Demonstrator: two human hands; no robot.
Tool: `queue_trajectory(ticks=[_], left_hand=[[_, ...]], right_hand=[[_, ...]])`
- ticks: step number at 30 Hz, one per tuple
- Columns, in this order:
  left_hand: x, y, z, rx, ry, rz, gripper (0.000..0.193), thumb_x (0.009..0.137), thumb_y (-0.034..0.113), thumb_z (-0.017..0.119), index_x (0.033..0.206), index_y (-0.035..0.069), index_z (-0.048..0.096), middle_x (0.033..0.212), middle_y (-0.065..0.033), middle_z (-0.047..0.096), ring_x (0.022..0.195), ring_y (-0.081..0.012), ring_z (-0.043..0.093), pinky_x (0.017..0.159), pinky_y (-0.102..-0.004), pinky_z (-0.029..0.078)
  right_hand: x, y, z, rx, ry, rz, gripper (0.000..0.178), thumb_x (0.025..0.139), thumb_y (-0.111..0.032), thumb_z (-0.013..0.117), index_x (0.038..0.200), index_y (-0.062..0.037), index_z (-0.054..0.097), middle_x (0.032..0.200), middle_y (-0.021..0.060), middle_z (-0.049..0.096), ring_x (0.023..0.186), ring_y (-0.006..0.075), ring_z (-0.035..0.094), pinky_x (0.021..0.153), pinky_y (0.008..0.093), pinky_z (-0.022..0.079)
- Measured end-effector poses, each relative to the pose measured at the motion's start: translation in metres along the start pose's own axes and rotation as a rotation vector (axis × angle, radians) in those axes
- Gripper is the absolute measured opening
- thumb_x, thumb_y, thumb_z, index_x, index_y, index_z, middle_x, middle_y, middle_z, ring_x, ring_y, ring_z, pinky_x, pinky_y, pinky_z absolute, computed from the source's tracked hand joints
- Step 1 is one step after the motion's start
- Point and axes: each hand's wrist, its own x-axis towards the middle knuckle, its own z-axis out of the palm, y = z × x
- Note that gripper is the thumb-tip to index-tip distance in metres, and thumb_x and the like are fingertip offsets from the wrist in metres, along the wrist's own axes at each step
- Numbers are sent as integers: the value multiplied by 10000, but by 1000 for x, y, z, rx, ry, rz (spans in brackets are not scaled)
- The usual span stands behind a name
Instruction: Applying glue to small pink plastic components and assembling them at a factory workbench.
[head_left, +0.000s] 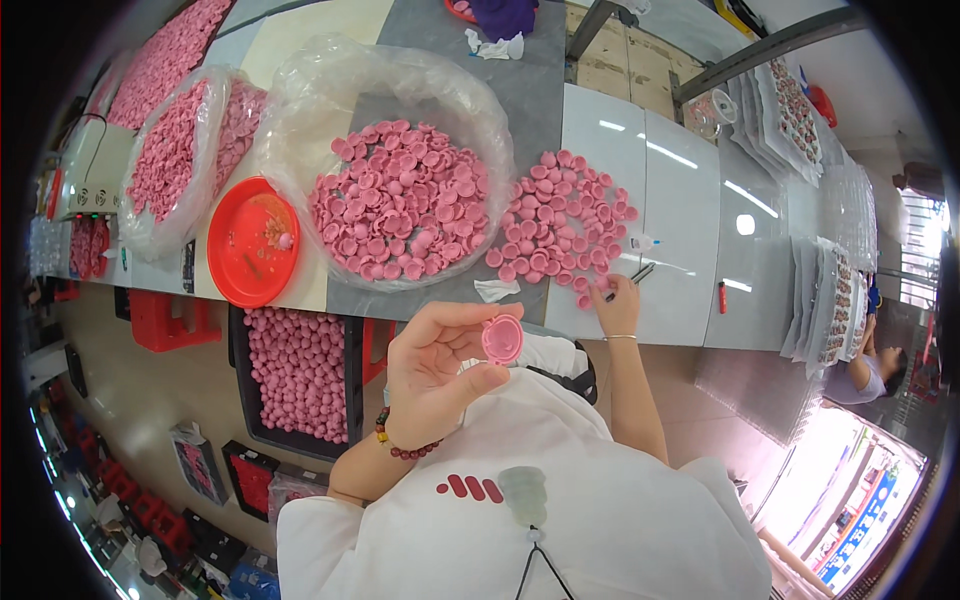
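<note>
In my left hand (435, 355), raised above the table's front edge, a small round pink plastic half-shell (502, 340) is pinched between thumb and fingers, its hollow side facing me. My right hand (619, 305) rests at the table edge with its fingers closed around a thin dark tool (644, 272), perhaps tweezers. Just left of that hand lies a loose spread of pink half-shells (560, 215). Further left, many more half-shells (400, 200) fill an opened clear plastic bag (300, 90).
A red round tray (250, 285) holds small scraps. Beneath the table stands a black crate (240, 400) of pink balls. Another bag of pink pieces (170, 150) sits far left. A small white bottle (641, 242) and a red marker-like item (722, 297) lie right. Packed sheets (830, 300) hang at right.
</note>
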Motion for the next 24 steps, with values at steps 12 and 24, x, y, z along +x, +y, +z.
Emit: queue_trajectory(ticks=[12, 24], left_hand=[[-2, -8, 12, 450, -45, 252, 363, 655, -43, 677, 998, -25, 557, 1046, -183, 577, 847, -173, 605, 725, -268, 489], [-4, -9, 13, 388, -108, 190, 405, 660, -100, 650, 1037, -29, 520, 1082, -186, 547, 933, -203, 570, 804, -306, 474]], right_hand=[[34, -208, -179, 988, -375, -277, 392, 590, -79, 726, 936, 14, 568, 851, 44, 570, 733, 110, 486, 628, 234, 352], [36, -205, -180, 947, -434, -300, 411, 582, -114, 767, 951, -14, 615, 839, 59, 582, 719, 117, 490, 584, 230, 353]])
